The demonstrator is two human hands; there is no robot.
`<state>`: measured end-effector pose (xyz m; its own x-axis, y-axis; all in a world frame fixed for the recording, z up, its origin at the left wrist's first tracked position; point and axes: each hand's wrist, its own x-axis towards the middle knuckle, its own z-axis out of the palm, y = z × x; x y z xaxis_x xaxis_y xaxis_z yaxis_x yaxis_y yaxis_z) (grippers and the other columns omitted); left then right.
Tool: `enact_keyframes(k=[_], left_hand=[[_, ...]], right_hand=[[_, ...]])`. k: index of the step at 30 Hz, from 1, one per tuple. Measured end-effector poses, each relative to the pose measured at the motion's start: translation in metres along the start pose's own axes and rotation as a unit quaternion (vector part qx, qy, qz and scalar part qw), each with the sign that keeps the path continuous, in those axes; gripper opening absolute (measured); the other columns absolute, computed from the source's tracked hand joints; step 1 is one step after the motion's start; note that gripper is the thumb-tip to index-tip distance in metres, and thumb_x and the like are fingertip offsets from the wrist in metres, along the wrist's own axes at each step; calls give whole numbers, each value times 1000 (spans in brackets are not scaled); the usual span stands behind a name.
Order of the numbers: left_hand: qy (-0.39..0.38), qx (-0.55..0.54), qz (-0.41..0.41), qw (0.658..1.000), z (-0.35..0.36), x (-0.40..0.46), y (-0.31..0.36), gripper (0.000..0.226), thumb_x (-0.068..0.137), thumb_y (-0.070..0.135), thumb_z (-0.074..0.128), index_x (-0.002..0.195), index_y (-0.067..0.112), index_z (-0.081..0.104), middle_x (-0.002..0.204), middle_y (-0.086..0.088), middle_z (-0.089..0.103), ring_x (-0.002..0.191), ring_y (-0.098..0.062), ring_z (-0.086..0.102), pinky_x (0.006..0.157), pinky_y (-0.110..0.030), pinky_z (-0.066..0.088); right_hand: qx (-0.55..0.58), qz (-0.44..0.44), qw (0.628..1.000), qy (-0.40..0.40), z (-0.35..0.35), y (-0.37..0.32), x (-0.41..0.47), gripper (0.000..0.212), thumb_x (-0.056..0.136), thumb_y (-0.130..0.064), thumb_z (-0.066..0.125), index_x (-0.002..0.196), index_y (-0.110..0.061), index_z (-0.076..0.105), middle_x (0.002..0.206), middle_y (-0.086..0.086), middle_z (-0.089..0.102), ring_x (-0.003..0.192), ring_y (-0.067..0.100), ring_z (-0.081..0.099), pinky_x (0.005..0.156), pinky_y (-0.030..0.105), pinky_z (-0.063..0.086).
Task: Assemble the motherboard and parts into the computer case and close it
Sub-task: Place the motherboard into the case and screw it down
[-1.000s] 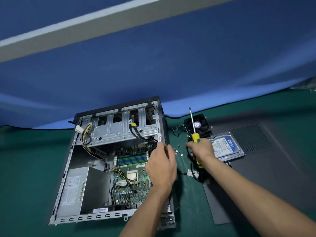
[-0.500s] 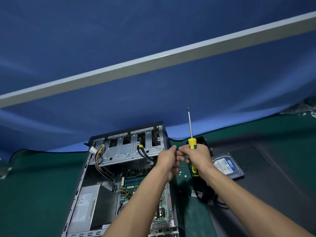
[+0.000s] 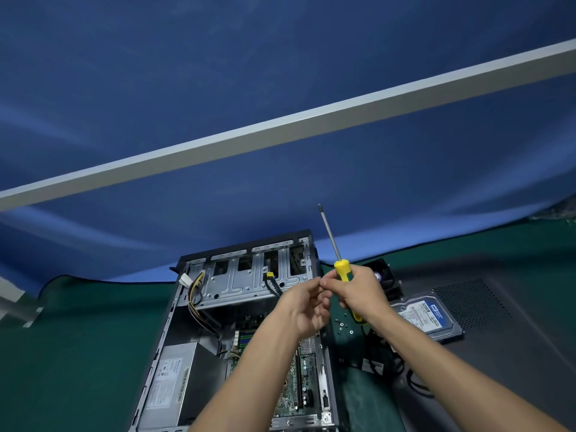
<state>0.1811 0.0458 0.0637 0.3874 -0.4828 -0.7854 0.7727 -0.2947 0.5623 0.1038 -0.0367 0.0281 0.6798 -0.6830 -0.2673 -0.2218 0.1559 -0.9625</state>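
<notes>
Head view: open computer case lying on its side on the green surface, left of centre, with motherboard inside at its near right and grey power supply at its near left. Raised above the case's right edge, right hand wrapped round the yellow handle of a screwdriver, shaft pointing up and slightly left. Left hand just beside it, fingers curled, fingertips meeting those of the right hand; whether anything is pinched there, cannot tell. Small screws scattered on the surface below the hands. Right of them, hard drive resting on the dark side panel, black fan just beyond it.
</notes>
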Motion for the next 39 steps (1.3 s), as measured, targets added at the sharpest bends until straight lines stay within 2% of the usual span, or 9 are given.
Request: enact_keyframes(k=[5, 9, 11, 13, 16, 18, 28, 33, 39], left_hand=[[22, -31, 27, 999, -3, -1, -3, 28, 98, 12, 46, 79, 3, 65, 44, 0, 52, 33, -6, 50, 35, -13, 42], [94, -72, 104, 988, -9, 7, -4, 28, 99, 11, 44, 81, -2, 61, 48, -4, 58, 38, -9, 56, 41, -17, 50], [125, -91, 129, 979, -20, 8, -1, 24, 99, 12, 46, 92, -4, 61, 68, -11, 65, 57, -16, 63, 58, -23, 56], [146, -113, 149, 972, -33, 8, 5, 23, 99, 13, 46, 99, -5, 60, 91, -18, 67, 78, -26, 66, 76, -32, 53], [133, -176, 147, 964, -47, 8, 14, 24, 100, 15, 44, 99, -5, 58, 109, -22, 63, 106, -31, 62, 88, -38, 50], [104, -211, 135, 963, -51, 7, 18, 28, 102, 16, 40, 90, -3, 56, 119, -22, 60, 113, -30, 58, 93, -41, 46], [69, -201, 131, 968, -69, 2, 14, 25, 101, 11, 41, 94, -5, 59, 101, -21, 66, 82, -27, 66, 83, -42, 48], [46, -220, 123, 967, -75, 2, 15, 26, 102, 12, 40, 93, -4, 59, 95, -21, 65, 85, -28, 64, 87, -43, 47], [34, -211, 129, 968, -81, 11, 13, 26, 101, 13, 41, 93, -3, 59, 92, -20, 67, 85, -26, 66, 85, -38, 49]], right_hand=[[-29, -2, 999, -22, -2, 2, 1, 8, 82, -12, 72, 82, -8, 65, 60, 6, 57, 42, 11, 46, 43, 23, 40], [-217, -36, 975, -21, -3, 9, -3, 9, 92, -24, 55, 95, -15, 54, 79, 2, 60, 71, 22, 59, 64, 31, 43], [-341, -90, 934, -48, -7, 14, -9, 18, 96, -32, 52, 108, -19, 52, 95, -1, 59, 89, 23, 59, 70, 30, 41], [-419, -145, 894, -65, -12, 15, -16, 29, 95, -43, 49, 121, -31, 51, 109, -7, 60, 101, 20, 58, 77, 30, 41], [-478, -180, 857, -65, -17, 13, -19, 44, 94, -54, 44, 136, -43, 40, 119, -10, 60, 110, 19, 56, 84, 34, 41], [-485, -189, 851, -71, -19, 14, -19, 47, 94, -55, 43, 139, -44, 38, 116, -10, 60, 111, 18, 55, 84, 33, 41], [-485, -199, 848, -80, -12, 6, -23, 48, 92, -55, 48, 138, -48, 40, 115, -5, 67, 102, 19, 60, 79, 30, 40], [-507, -191, 836, -84, -9, -9, -28, 46, 92, -52, 49, 137, -49, 40, 101, -2, 70, 94, 22, 62, 80, 30, 43], [-544, -166, 819, -78, -2, -22, -31, 46, 91, -52, 49, 137, -46, 43, 119, -7, 66, 106, 21, 59, 83, 31, 43]])
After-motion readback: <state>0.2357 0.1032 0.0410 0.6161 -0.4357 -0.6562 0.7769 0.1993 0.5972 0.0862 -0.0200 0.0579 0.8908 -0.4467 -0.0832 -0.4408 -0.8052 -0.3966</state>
